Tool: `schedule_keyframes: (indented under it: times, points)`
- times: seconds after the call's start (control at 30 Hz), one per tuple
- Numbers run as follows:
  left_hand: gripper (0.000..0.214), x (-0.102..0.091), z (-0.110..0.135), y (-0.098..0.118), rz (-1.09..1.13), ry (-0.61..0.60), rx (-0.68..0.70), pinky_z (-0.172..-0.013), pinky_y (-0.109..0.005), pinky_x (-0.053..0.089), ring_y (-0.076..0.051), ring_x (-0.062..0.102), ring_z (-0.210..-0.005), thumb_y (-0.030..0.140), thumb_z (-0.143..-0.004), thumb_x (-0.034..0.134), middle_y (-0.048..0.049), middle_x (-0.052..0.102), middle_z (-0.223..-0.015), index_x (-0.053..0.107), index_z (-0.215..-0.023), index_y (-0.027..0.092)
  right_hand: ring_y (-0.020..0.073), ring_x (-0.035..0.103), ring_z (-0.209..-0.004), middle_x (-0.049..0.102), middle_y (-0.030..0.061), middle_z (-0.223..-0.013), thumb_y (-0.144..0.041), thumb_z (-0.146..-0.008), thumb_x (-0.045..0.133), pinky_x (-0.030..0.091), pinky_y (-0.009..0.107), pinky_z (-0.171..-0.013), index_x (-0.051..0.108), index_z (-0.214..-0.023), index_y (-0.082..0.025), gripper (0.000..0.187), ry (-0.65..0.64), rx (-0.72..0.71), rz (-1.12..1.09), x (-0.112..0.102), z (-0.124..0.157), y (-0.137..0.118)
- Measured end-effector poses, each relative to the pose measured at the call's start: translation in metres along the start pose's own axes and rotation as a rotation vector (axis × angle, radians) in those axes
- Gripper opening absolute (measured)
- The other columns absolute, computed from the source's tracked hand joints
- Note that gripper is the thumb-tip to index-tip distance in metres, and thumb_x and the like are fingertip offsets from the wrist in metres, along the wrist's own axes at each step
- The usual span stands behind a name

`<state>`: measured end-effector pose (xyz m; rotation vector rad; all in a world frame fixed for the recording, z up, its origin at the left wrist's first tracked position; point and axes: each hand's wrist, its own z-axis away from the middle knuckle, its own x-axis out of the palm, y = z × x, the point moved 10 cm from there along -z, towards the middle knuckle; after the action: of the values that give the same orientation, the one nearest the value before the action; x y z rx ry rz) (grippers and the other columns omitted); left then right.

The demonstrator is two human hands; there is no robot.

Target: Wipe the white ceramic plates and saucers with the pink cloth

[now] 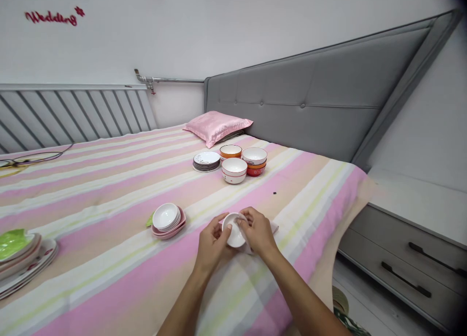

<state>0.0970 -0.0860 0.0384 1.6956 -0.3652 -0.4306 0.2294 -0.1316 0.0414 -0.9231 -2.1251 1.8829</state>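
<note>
A small round white dish [232, 234] is held between my two hands above the striped bedspread. My left hand [212, 237] grips its left side, thumb over the rim and fingers behind. My right hand [258, 231] is closed at the right rim, fingertips reaching into the dish. A pale pinkish cloth [275, 227] shows beside and below my right hand; how much of it lies in the fingers is hidden. To the left, small white dishes [166, 215] are stacked in pink dishes [178, 229], with a green tip poking out behind.
Beyond my hands stand white bowls [234, 166], white-and-red bowls [255, 158], an orange-banded bowl [231, 151] and stacked plates [206, 159]. Larger plates [44, 258] with a green leaf-shaped dish [14, 243] sit far left. A pink pillow [219, 125] lies by the headboard [292, 92]; a nightstand [408, 229] stands right.
</note>
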Motion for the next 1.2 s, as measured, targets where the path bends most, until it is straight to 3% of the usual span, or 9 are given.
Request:
schedule_keyframes:
  times: [0.13, 0.27, 0.43, 0.57, 0.73, 0.83, 0.97, 1.07, 1.2]
  points:
    - [0.05, 0.013, 0.002, -0.007, 0.046, -0.051, -0.04, -0.063, -0.027, 0.049, -0.016, 0.062, -0.068, 0.032, -0.073, 0.061, -0.003, 0.063, -0.073, 0.045, -0.116, 0.014, 0.0169, 0.06, -0.063, 0.065, 0.0025, -0.069, -0.03, -0.069, 0.052, 0.045, 0.026, -0.058, 0.053, -0.079, -0.019, 0.015, 0.116, 0.127, -0.107, -0.009, -0.003, 0.025]
    - [0.05, 0.018, 0.003, -0.005, 0.1, -0.061, -0.043, -0.065, -0.028, 0.049, -0.015, 0.061, -0.067, 0.031, -0.073, 0.061, -0.0031, 0.062, -0.075, 0.043, -0.116, 0.015, 0.0174, 0.06, -0.062, 0.066, 0.0036, -0.07, -0.031, -0.068, 0.053, 0.045, 0.026, -0.056, 0.053, -0.079, -0.019, 0.016, 0.152, 0.135, -0.123, -0.011, -0.005, 0.03]
    - [0.05, 0.014, 0.003, -0.003, 0.082, -0.075, -0.047, -0.066, -0.026, 0.046, -0.016, 0.061, -0.07, 0.031, -0.071, 0.063, -0.0042, 0.064, -0.075, 0.05, -0.116, 0.012, 0.018, 0.061, -0.068, 0.066, 0.0032, -0.075, -0.027, -0.069, 0.052, 0.045, 0.027, -0.06, 0.053, -0.081, -0.019, 0.015, 0.132, 0.068, -0.076, -0.012, -0.004, 0.018]
    - [0.044, 0.008, 0.001, 0.001, 0.036, -0.078, -0.01, -0.064, -0.026, 0.045, -0.017, 0.059, -0.069, 0.029, -0.072, 0.06, -0.0044, 0.066, -0.075, 0.058, -0.113, 0.012, 0.0173, 0.061, -0.072, 0.065, 0.0015, -0.077, -0.023, -0.071, 0.049, 0.045, 0.026, -0.063, 0.054, -0.082, -0.021, 0.012, 0.041, -0.027, -0.01, -0.007, 0.0, -0.002]
    - [0.033, 0.006, -0.001, 0.004, 0.018, -0.108, 0.017, -0.072, -0.027, 0.045, -0.02, 0.06, -0.082, 0.027, -0.078, 0.052, -0.0076, 0.068, -0.093, 0.063, -0.106, 0.013, 0.0162, 0.059, -0.07, 0.063, -0.0003, -0.072, -0.02, -0.072, 0.047, 0.043, 0.025, -0.063, 0.055, -0.078, -0.022, 0.011, -0.055, -0.115, 0.067, 0.001, 0.005, -0.021]
    - [0.036, 0.003, -0.001, 0.005, 0.017, -0.045, 0.034, -0.075, -0.029, 0.046, -0.021, 0.06, -0.086, 0.029, -0.075, 0.056, -0.0086, 0.066, -0.097, 0.061, -0.107, 0.013, 0.0162, 0.058, -0.067, 0.062, 0.0001, -0.071, -0.022, -0.071, 0.048, 0.043, 0.025, -0.06, 0.052, -0.077, -0.021, 0.007, 0.005, -0.04, 0.033, -0.002, 0.001, -0.009]
    - [0.052, 0.014, 0.001, -0.006, 0.072, -0.067, -0.051, -0.063, -0.027, 0.049, -0.016, 0.061, -0.068, 0.031, -0.069, 0.063, -0.0054, 0.065, -0.081, 0.049, -0.116, 0.014, 0.016, 0.057, -0.061, 0.061, 0.0004, -0.067, -0.027, -0.069, 0.051, 0.043, 0.025, -0.057, 0.049, -0.077, -0.02, 0.011, 0.126, 0.1, -0.068, -0.008, -0.003, 0.02]
    - [0.057, 0.021, 0.003, -0.009, 0.116, -0.099, -0.091, -0.06, -0.026, 0.049, -0.015, 0.061, -0.063, 0.031, -0.069, 0.063, -0.004, 0.063, -0.076, 0.045, -0.12, 0.013, 0.0161, 0.056, -0.06, 0.061, 0.0004, -0.066, -0.029, -0.07, 0.05, 0.043, 0.025, -0.056, 0.05, -0.078, -0.02, 0.012, 0.16, 0.086, -0.08, -0.011, -0.004, 0.025]
    - [0.051, 0.019, 0.003, -0.002, 0.138, -0.11, -0.071, -0.065, -0.026, 0.048, -0.016, 0.061, -0.071, 0.026, -0.071, 0.06, -0.0052, 0.066, -0.083, 0.051, -0.119, 0.013, 0.0168, 0.058, -0.066, 0.063, 0.0012, -0.073, -0.025, -0.071, 0.049, 0.043, 0.025, -0.059, 0.05, -0.08, -0.021, 0.01, 0.107, 0.019, -0.031, -0.009, -0.003, 0.012]
